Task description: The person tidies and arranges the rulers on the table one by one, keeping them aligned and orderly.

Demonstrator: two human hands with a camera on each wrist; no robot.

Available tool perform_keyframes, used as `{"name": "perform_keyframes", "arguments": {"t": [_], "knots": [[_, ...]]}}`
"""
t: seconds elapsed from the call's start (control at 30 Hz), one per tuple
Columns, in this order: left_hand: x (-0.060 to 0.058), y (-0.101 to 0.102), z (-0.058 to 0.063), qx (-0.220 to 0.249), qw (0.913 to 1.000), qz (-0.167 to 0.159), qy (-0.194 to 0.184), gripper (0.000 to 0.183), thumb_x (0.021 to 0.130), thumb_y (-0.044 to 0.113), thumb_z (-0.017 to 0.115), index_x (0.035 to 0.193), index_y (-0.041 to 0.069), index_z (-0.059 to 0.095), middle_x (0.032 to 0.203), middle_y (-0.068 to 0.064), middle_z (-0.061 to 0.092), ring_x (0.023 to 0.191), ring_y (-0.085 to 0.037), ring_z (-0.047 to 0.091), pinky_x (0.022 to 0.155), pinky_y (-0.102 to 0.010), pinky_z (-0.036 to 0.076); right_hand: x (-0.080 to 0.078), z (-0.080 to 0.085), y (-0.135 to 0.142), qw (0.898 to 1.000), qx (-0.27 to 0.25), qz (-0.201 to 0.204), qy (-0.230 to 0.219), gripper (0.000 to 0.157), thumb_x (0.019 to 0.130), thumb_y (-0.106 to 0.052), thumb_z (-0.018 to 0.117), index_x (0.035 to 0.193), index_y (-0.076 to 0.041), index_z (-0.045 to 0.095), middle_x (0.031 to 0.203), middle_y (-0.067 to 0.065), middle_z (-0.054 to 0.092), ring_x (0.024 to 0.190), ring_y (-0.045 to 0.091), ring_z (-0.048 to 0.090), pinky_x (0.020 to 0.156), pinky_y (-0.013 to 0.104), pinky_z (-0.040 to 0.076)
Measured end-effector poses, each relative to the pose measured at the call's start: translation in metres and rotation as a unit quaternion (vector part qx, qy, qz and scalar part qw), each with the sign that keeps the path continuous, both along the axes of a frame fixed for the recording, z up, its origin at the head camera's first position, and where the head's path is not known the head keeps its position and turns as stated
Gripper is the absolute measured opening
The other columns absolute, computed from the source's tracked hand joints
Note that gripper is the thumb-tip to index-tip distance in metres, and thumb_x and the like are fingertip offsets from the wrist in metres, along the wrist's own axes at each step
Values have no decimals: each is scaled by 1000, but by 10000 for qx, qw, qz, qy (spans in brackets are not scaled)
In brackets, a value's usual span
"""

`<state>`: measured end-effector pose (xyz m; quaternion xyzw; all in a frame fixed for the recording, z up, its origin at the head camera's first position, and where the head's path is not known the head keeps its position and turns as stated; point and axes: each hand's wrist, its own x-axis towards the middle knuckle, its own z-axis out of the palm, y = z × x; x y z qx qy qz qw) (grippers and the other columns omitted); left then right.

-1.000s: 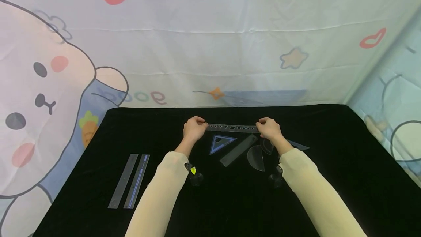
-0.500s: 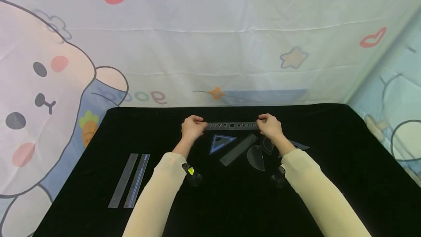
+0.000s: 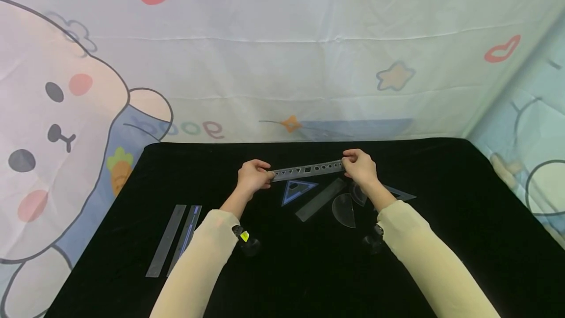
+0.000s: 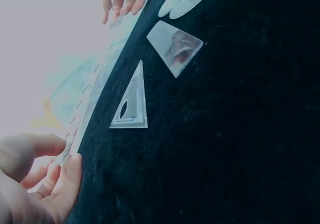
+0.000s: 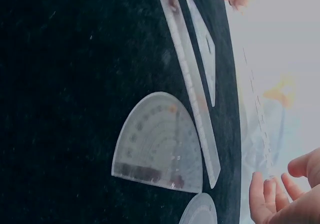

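In both hands (image 3: 253, 178) (image 3: 361, 168), ruler (image 3: 302, 174); seemingly aloft.

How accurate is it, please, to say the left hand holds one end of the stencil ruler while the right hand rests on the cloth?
The right hand is not resting on the cloth: the head view shows it holding the other end of the stencil ruler; the rest stands.

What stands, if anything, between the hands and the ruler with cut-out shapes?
Nothing visible: the left hand and right hand pinch the ruler at opposite ends. The blue-marked triangle lies outside both grips.
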<state>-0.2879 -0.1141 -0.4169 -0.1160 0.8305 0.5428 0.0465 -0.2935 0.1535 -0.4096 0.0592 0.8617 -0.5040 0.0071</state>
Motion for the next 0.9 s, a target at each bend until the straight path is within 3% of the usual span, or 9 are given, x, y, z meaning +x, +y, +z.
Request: {"name": "perform_keyframes", "arguments": {"t": [0.23,0.43,0.7,0.9], "knots": [[9,-6,1,125,9997,-229,-39,18,81,5,64,99,4,63,85,-11,60,75,-24,64,58,-26,56,-2,2,-6,9938,-1019,-440,-100,33,93,-12,47,125,-3,51,114,16,52,100,26,59,75,24,55],[17,-6,2,116,9984,-443,-336,11,83,9,64,93,6,66,90,-12,63,75,-21,65,59,-25,56,-4,3,-8,9769,-1914,-858,-403,35,93,-13,48,127,-5,50,110,7,51,86,11,57,69,17,54],[29,-2,3,405,9945,-735,-620,12,85,14,63,95,7,64,95,-12,63,73,-17,65,62,-26,56,2,5,-21,9523,-2875,-771,-670,40,94,-13,46,132,-3,42,100,3,47,79,7,53,70,15,53],[37,1,0,636,9927,-807,-639,11,86,12,63,95,6,62,93,-11,62,70,-16,65,63,-28,57,4,4,-32,9385,-3271,-970,-536,24,93,-12,48,115,-4,45,94,4,50,70,6,55,67,17,54]]}}
